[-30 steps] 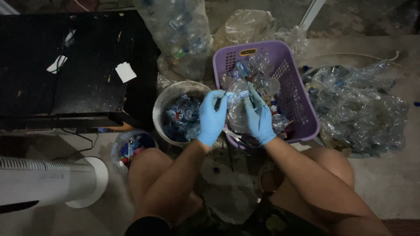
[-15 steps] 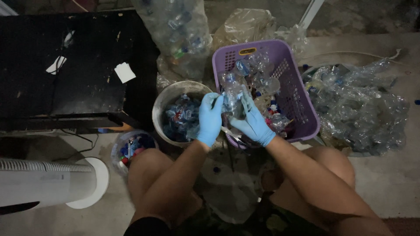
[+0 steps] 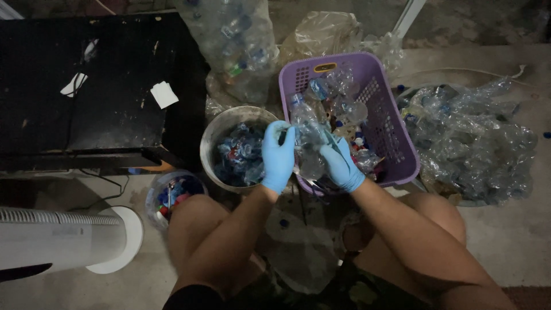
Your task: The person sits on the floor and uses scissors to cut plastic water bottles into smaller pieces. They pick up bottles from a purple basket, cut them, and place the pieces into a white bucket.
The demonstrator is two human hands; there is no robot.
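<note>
Head view took in the ground in front of my knees. Farthest left stood a white fan on its round base, and above it a black cabinet with scraps of white paper stuck on top. Just right of the fan's base sat a small clear tub holding red and blue caps. Next came a grey metal bucket, its inside filled with crumpled blue and red wrappers, and behind it a clear sack stuffed with bottles.

My left hand, in a blue glove, was closed around the left side of a crushed clear plastic bottle, held upright between the bucket and the near edge of a purple basket. My right hand, gloved the same, gripped the bottle's right side, fingers curled on it; whether it also held a tool, I could not tell. More clear bottles lay inside the basket. Furthest right lay a heap of flattened clear bottles on the concrete floor.
</note>
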